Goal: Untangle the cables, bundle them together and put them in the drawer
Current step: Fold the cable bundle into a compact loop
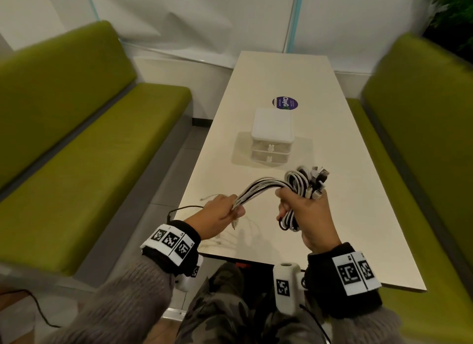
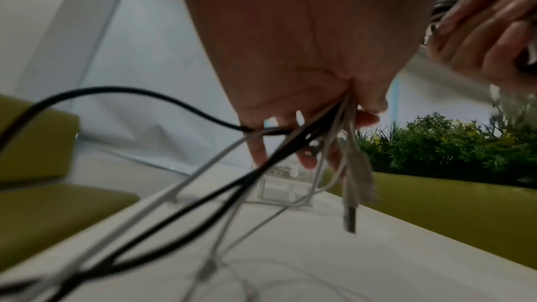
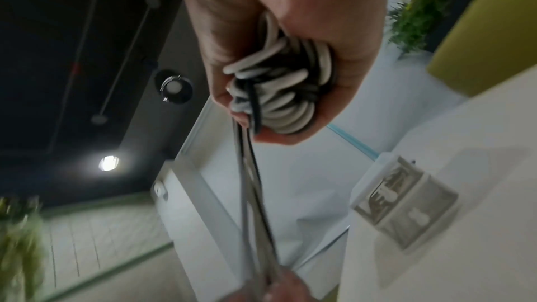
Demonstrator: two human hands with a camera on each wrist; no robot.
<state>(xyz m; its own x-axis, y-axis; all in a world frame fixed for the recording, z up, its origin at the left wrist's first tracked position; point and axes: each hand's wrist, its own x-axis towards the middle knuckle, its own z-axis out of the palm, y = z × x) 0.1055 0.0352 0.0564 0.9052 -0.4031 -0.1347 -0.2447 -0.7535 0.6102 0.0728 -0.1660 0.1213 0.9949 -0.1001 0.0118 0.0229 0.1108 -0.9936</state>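
Several white and black cables (image 1: 266,187) stretch between my two hands above the near end of the table. My right hand (image 1: 302,210) grips the folded coil of cables (image 3: 279,86), with plug ends (image 1: 318,181) sticking out past the fingers. My left hand (image 1: 222,213) grips the straight run of the same cables (image 2: 328,132), and their loose ends and a USB plug (image 2: 350,217) hang down to the tabletop. A small white two-drawer box (image 1: 271,136) stands mid-table beyond the hands, both drawers shut (image 3: 404,206).
The narrow cream table (image 1: 345,190) runs away from me between two green benches (image 1: 89,151) (image 1: 422,138). A round purple sticker (image 1: 285,102) lies behind the drawer box. Plants (image 2: 453,146) stand at the far right. A thin black cable (image 1: 179,210) trails off the table's left edge.
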